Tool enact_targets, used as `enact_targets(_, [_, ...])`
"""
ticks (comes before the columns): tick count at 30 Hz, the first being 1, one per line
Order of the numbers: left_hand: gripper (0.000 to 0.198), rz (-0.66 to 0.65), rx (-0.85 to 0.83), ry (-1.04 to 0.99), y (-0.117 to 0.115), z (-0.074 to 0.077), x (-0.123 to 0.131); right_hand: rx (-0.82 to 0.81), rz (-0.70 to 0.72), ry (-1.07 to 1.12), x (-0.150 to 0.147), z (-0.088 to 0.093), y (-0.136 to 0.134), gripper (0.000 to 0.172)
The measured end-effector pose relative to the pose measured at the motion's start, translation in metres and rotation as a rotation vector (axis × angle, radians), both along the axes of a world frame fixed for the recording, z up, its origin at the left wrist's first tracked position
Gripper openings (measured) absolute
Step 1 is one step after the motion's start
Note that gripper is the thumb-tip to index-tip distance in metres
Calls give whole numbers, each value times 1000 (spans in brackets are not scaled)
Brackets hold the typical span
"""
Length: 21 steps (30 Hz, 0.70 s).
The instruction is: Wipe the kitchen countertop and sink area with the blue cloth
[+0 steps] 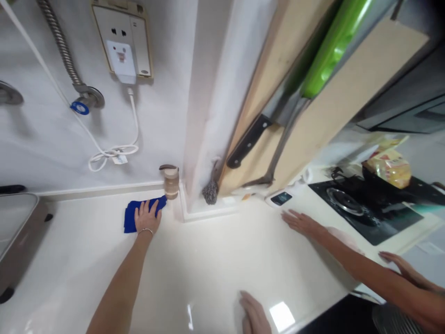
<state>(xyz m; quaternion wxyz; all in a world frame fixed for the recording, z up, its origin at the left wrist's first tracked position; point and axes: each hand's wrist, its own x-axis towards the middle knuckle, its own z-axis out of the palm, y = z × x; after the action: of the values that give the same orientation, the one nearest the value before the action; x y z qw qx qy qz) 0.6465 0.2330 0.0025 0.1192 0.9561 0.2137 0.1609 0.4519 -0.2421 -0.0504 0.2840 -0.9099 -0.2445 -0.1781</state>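
My left hand [148,218] lies flat on a folded blue cloth [130,217], fingers spread, pressing it against the white countertop [208,260] near the wall. Just beyond the cloth's right end stands a small clear container with brownish contents [171,184], close to the corner of the wall post. At the bottom edge of the view, my right hand [255,314] rests on the countertop with its fingers stretched out and nothing in them. Part of that hand is cut off by the frame.
A co-worker's hand [301,222] reaches over the counter near a white device with a dark screen [281,198]. A knife [249,141] and a green-handled utensil [335,48] hang by a board. Right is a black stove [361,213]; left, a metal-sided appliance [24,246].
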Motion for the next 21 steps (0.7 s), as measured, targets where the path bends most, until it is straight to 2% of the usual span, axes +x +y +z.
enact_targets(6, [52,-180,21,7,-80,-5,-67,43,-23,89,-6,15,10,39])
enact_targets(11, [51,-394,-2,-20,-158,-12,-122,75,-29,70,-6,16,12,40])
enact_targets(16, [54,-599,-59,3,-232,-16,-161,110,1,51,-6,15,9,41])
enact_targets(19, [57,-735,-60,21,-254,-16,-183,110,11,52,-6,14,6,40])
enact_targets(21, [59,-803,-52,18,-252,-15,-200,110,22,55,-7,12,4,39])
